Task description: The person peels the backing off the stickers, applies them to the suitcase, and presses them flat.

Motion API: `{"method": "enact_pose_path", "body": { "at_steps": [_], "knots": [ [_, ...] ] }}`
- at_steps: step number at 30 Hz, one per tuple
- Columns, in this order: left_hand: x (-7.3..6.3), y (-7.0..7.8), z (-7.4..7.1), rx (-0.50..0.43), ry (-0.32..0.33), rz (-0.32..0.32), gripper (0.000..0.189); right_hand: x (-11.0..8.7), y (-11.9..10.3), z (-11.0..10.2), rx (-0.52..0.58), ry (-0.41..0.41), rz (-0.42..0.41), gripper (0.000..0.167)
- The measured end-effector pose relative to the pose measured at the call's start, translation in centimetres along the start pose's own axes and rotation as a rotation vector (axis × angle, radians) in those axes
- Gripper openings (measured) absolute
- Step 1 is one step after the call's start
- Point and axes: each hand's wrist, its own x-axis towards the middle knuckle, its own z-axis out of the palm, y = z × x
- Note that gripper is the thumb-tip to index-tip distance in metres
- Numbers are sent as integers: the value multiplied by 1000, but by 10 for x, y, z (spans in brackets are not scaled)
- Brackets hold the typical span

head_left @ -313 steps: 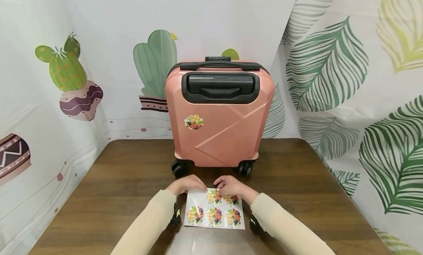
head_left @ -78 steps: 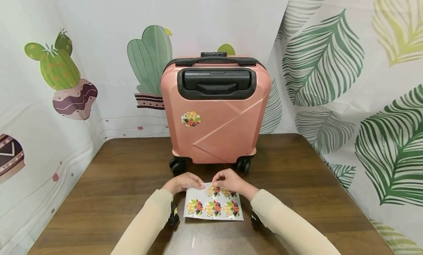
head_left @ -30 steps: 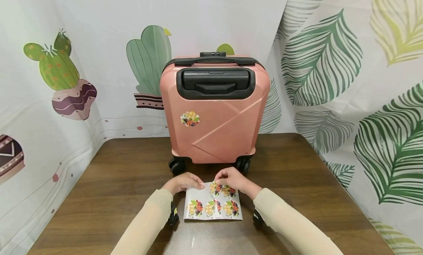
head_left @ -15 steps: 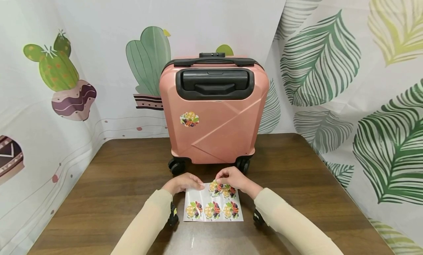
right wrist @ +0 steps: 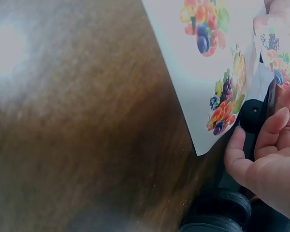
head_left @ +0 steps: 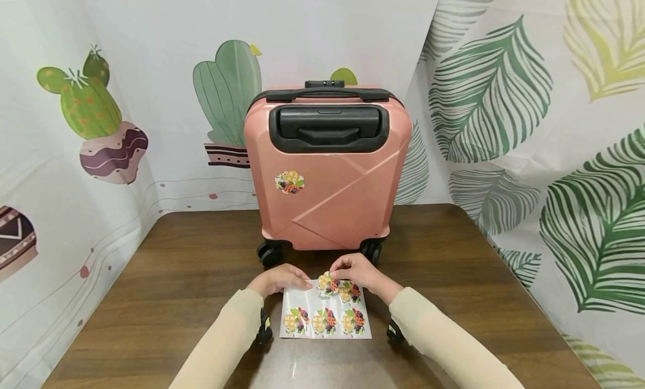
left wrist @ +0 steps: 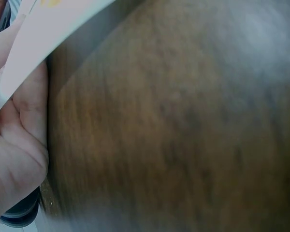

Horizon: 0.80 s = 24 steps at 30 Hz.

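A white sheet of round fruit stickers [head_left: 297,296] is held up in front of the suitcase. My left hand [head_left: 281,278] pinches its upper left edge, thumb on the front; in the left wrist view the sheet's corner [left wrist: 34,48] crosses the palm. Between thumb and fingers, my right hand [head_left: 356,270] grips the top of a fruit sticker [head_left: 328,284], which stands away from the sheet and overlaps its upper edge. The right wrist view shows that sticker [right wrist: 279,55] raised beside the sheet. Three stickers line the sheet's bottom row, and one sits at upper right.
A pink suitcase [head_left: 332,198] with black wheels stands upright on the brown wooden table [head_left: 201,266], just beyond the hands. One fruit sticker [head_left: 289,182] is on its left side. A patterned cloth [head_left: 166,70] hangs behind the table.
The right hand has worked the upper middle sticker's edge loose and lifted it off the sheet, shifting slightly right. The left hand keeps its grip on the sheet. The suitcase stays put.
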Motion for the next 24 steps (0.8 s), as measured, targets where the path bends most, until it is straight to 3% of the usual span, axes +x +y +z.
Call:
{"method": "enact_pose_path", "body": {
  "at_steps": [24],
  "knots": [
    [-1, -2, 1, -14, 2, 11, 20, -6, -31, -29, 77, 86, -143, 18]
  ]
}}
